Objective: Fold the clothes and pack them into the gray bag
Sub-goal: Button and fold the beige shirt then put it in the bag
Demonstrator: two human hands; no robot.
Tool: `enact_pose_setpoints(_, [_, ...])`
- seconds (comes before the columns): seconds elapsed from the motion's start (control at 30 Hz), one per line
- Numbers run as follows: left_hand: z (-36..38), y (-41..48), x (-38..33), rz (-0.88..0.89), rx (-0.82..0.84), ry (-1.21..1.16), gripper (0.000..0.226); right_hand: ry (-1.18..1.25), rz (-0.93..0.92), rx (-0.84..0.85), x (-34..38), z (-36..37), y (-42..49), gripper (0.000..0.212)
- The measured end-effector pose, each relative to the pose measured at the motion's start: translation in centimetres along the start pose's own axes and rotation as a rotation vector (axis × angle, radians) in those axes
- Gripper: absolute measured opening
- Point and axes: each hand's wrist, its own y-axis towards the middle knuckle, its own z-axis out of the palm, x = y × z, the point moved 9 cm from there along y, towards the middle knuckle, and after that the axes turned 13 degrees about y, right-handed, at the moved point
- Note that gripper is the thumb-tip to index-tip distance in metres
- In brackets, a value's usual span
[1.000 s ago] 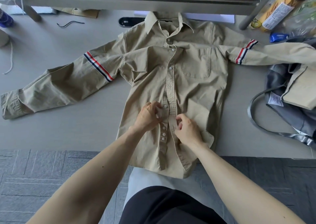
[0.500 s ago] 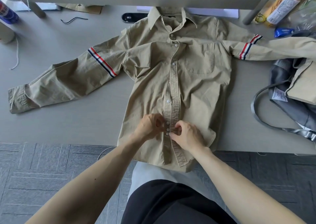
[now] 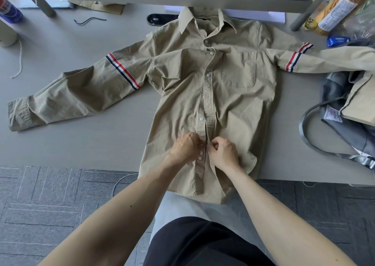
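The left grip (image 3: 185,147) and right grip (image 3: 223,154) each pinch the khaki shirt (image 3: 239,111) at its placket near the hem. It lies spread on the surface (image 3: 91,150)

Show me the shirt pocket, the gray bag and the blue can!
shirt pocket (image 3: 239,69): head view, middle of its cloth.
gray bag (image 3: 349,136): head view, gray side below its label.
blue can (image 3: 12,15): head view, its blue side.
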Motion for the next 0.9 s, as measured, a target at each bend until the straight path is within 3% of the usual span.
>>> enact_pose_setpoints(0.13, [-0.2,0.1,0.9,-0.067,0.007,-0.199,0.007,0.125,0.044,0.025,-0.5,-0.8,0.5,0.038])
enact_pose_setpoints(0.27, [0.1,-0.3,1.8,-0.147,0.035,-0.377,0.008,0.231,0.094,0.045,-1.3,-0.9,0.7,0.028])
enact_pose_setpoints(0.4, [0.3,-0.6,2.0,-0.181,0.053,-0.555,0.009,0.391,0.141,0.087,-2.9,0.1,1.0,0.035])
enact_pose_setpoints(0.47, [0.3,-0.7,1.8,-0.186,0.048,-0.577,0.008,0.424,0.144,0.107,-3.1,0.5,1.2,0.034])
enact_pose_setpoints(0.57, [0.4,-0.9,1.6,-0.187,0.035,-0.569,0.007,0.488,0.139,0.123,-1.9,0.2,0.8,0.009])
enact_pose_setpoints(0.67, [0.3,-1.1,1.4,-0.195,0.029,-0.553,0.007,0.549,0.159,0.155,-1.7,0.7,0.7,0.019])
enact_pose_setpoints(0.9, [0.2,-1.5,1.5,-0.212,0.043,-0.623,0.015,0.563,0.187,0.103,-2.6,1.7,1.1,0.019])
